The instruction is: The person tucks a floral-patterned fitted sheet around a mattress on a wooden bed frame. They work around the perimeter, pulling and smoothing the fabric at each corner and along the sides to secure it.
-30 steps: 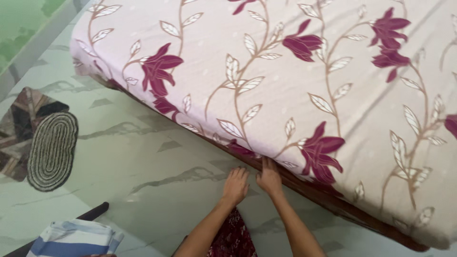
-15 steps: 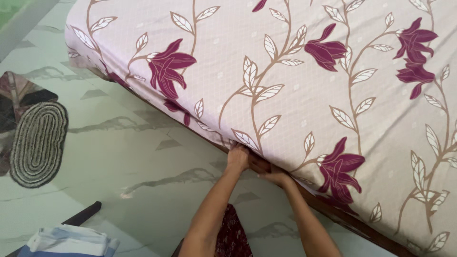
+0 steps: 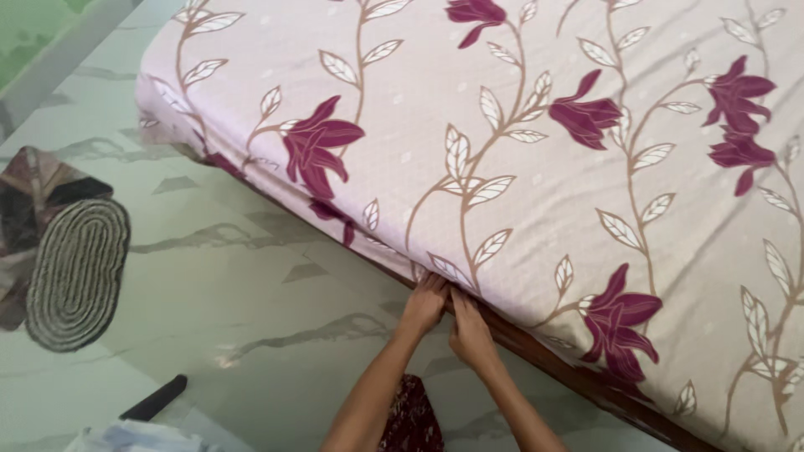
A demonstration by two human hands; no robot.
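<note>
Bedsheet (image 3: 519, 167): pale pink woven cotton, maroon flowers, tan vines, white leaves; lay smooth over mattress, lower edge hanging at dark wooden bed frame (image 3: 578, 377). Our left hand (image 3: 425, 303) and right hand (image 3: 469, 335) lay side by side, fingers pressed flat, tips hidden at sheet's edge; grip we could not tell. Floor (image 3: 251, 318): glossy green marbled tile. Oval braided mat (image 3: 77, 274) well apart.
</note>
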